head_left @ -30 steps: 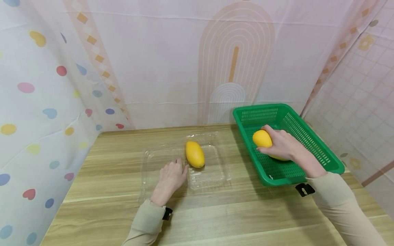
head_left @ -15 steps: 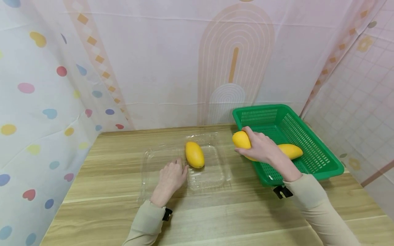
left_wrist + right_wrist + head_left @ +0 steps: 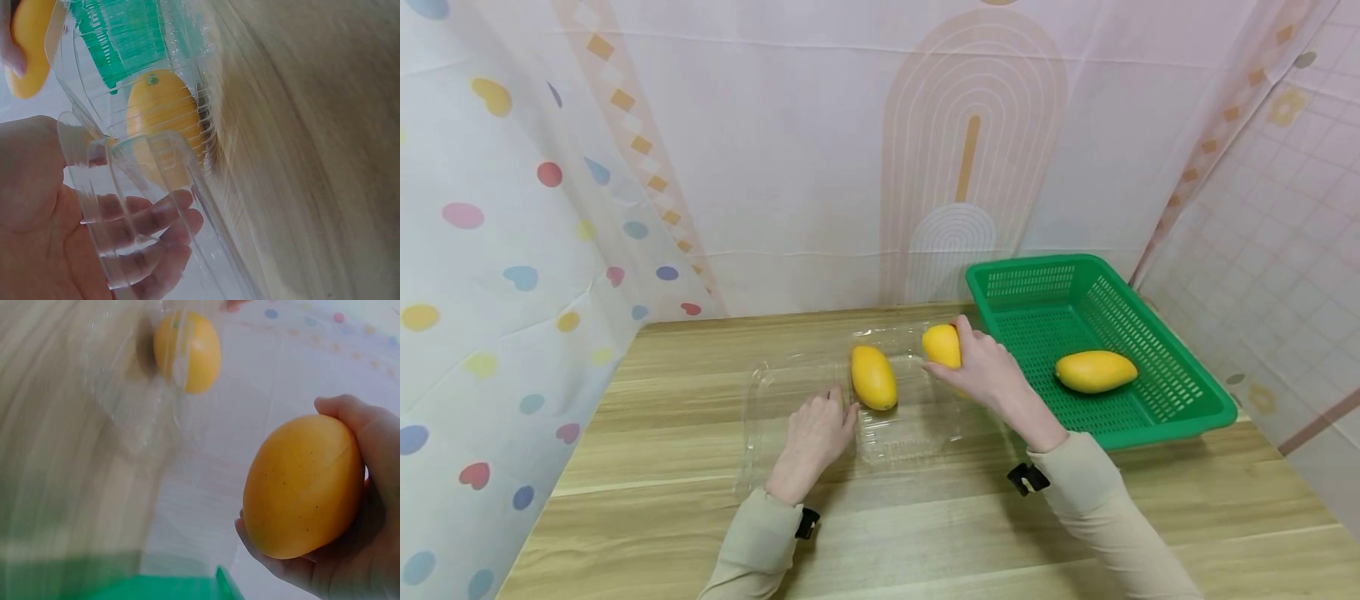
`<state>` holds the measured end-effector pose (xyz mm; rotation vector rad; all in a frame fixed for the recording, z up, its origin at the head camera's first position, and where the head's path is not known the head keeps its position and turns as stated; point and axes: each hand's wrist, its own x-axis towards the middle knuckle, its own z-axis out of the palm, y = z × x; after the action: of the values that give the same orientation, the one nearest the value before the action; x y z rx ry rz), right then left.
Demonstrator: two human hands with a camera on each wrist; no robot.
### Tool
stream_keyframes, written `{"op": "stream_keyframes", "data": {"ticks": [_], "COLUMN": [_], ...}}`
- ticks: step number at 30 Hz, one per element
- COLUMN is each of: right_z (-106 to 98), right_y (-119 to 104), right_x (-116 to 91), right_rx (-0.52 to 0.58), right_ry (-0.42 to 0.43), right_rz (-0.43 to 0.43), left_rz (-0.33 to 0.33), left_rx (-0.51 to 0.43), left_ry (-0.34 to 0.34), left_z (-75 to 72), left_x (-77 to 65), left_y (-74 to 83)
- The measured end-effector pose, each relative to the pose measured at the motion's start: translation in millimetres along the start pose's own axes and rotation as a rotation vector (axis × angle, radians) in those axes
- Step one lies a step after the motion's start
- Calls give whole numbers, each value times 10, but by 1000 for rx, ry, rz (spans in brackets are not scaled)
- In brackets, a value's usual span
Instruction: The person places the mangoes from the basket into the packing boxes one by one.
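Observation:
My right hand (image 3: 988, 367) grips a yellow mango (image 3: 942, 346) over the right part of a clear plastic clamshell container (image 3: 906, 437). The right wrist view shows fingers and thumb wrapped around this mango (image 3: 303, 487). Another mango (image 3: 873, 379) lies in the container's tray half, near the hinge. My left hand (image 3: 814, 433) holds the container at the fold between its lid and tray. In the left wrist view, curled fingers (image 3: 169, 225) show through the clear plastic wall. The lid lies opened out to the left.
A green plastic basket (image 3: 1157, 437) stands to the right, with one mango (image 3: 1096, 372) on its slotted floor. Wooden tabletop (image 3: 910, 533) extends around both containers. A patterned cloth (image 3: 790, 167) hangs behind the table.
My right hand has carried the mango leftward, out of the green basket and over to the clear container. The mango left in the basket is now uncovered. My left hand stays put.

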<state>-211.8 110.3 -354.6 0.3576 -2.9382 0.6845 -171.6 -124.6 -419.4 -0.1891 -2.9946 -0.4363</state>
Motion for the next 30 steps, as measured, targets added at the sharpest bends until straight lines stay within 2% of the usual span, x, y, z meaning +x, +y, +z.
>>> {"op": "stream_keyframes", "data": {"ticks": [9, 17, 30], "right_z": [372, 593, 820], "right_y": [-100, -185, -266], "right_x": [188, 287, 357], "right_rx": [50, 130, 96], "right_ry": [57, 0, -13], "right_rz": [33, 73, 68], "left_rz": [-2, -2, -4], "left_rx": [5, 10, 15], "left_ry": [-6, 0, -18], "left_z": [8, 2, 7], "left_x": [7, 6, 14], "left_y": [-7, 0, -16]}}
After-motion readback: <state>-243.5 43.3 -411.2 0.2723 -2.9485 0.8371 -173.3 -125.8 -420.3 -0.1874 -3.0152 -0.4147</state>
